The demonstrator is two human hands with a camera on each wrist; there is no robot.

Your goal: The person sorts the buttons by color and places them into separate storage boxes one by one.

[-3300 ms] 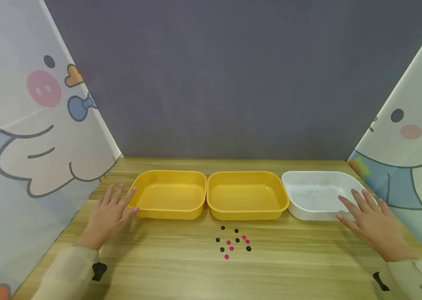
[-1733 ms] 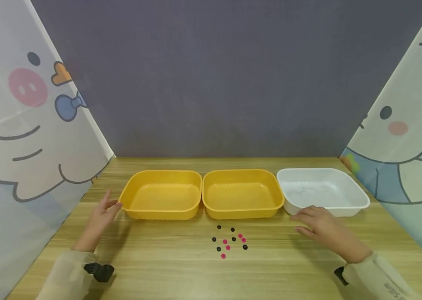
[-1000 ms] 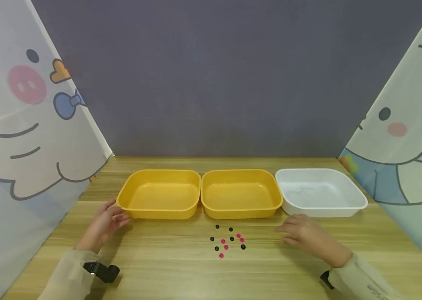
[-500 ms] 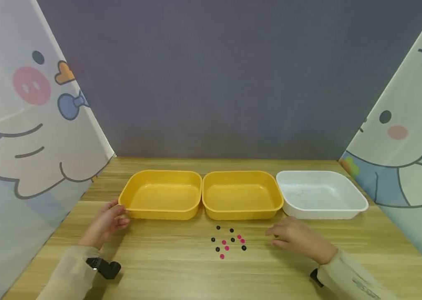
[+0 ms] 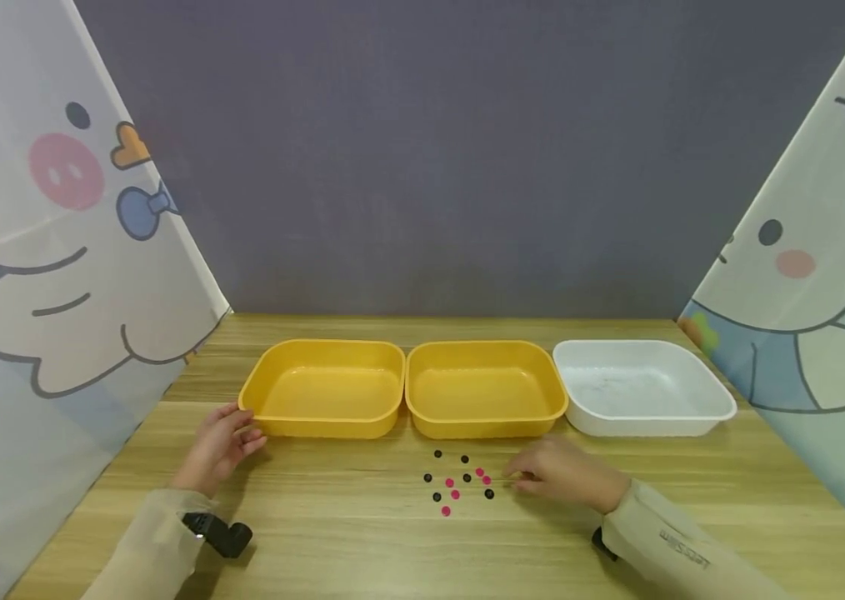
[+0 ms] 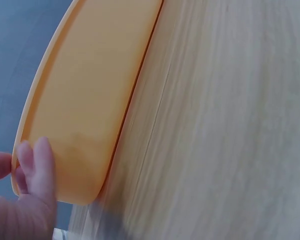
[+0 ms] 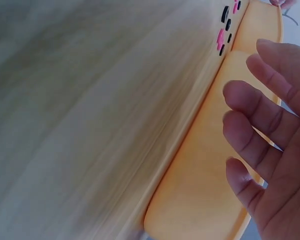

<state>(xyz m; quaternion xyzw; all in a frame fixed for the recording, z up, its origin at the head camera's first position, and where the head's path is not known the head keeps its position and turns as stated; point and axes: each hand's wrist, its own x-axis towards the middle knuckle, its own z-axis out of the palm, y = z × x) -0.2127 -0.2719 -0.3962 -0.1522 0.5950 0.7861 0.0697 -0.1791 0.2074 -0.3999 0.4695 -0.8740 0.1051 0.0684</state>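
My left hand [image 5: 216, 446] is at the near left corner of the left yellow tray [image 5: 321, 428]. In the left wrist view, one digit meets the tray's rim from beyond, while other bent fingers [image 6: 42, 167] lie against the outer wall, holding that corner. Several small button-like discs lie scattered on the table, some black [image 5: 489, 494] and some pink [image 5: 446, 511]. Just right of them hovers my right hand [image 5: 561, 473], palm down in the head view. Its loosely bent fingers [image 7: 245, 132] hold nothing in the right wrist view.
A second yellow tray [image 5: 486, 427] stands beside the first, directly behind the discs. To its right is a white tray [image 5: 647, 426], all in one row on the wooden table [image 5: 362, 542]. A dark grey panel [image 5: 422, 167] rises behind, with cartoon-printed sheets at both sides.
My right hand has come left from over the white tray to beside the discs. The left hand has moved from the tray's side onto its near corner. Trays and discs stay put.
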